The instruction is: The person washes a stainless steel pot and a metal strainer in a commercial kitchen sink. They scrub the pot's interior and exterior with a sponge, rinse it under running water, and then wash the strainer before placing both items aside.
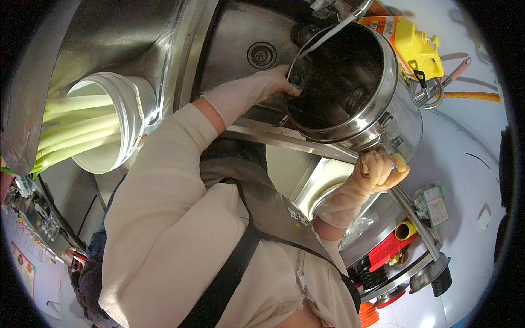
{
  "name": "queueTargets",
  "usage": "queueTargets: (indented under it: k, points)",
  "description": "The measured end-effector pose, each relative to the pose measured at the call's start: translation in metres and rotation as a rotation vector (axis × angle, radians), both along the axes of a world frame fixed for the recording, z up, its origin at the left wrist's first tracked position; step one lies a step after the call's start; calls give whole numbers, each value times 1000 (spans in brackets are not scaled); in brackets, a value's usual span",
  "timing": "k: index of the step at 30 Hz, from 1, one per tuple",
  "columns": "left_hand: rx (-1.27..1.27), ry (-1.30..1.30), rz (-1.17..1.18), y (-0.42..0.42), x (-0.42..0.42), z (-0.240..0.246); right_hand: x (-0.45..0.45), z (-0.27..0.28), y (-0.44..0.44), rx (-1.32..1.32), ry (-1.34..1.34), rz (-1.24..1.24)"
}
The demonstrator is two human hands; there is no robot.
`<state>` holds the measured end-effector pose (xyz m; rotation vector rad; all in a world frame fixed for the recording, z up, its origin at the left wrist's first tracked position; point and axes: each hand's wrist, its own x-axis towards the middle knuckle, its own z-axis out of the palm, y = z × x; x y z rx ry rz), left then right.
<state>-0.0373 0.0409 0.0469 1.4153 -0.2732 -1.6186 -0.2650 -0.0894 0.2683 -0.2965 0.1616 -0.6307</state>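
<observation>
A large stainless steel pot point(385, 82) with latches on its side is tilted over the sink's edge, its dark inside facing me. Water runs into it from a faucet point(363, 8) at the top. My left hand point(270, 84), in a thin translucent glove, holds the near left rim. Lower right, my gloved right hand point(379, 170) is closed around a handle on the pot's side. The metal sink point(233, 37), with its round drain point(261, 55), lies behind and left of the pot. Liquid seems to be inside, but its depth is hard to tell.
A white bucket point(135, 102) holding long pale green stalks point(82, 123) stands at left. A yellow jug point(418, 49) and a pink-handled tool point(459, 67) are beyond the pot. Lower right, a shelf holds a red basket point(389, 252) and metal bowls point(428, 274). Part of another person point(88, 270) shows lower left.
</observation>
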Motion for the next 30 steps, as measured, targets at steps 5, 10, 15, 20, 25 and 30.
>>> queueTargets:
  k: [5, 10, 15, 20, 25, 30]
  points:
    - [-31, -150, 86, -15, -2, 15, -35, -28, -13, -586, 414, -287]
    - [238, -559, -107, -36, 10, -28, -26, -13, -17, -189, 720, -470]
    - [63, 190, 43, -20, 17, -11, -8, 4, -20, 39, -69, 16]
    - [-128, 546, 335, -52, 6, -42, -27, -7, -41, -704, 1218, -741]
    - [-162, 250, 305, -50, 10, -12, 20, 20, -21, 120, -195, 273]
    - [-100, -104, -48, -54, 32, -29, 14, 16, -34, -12, -155, 373]
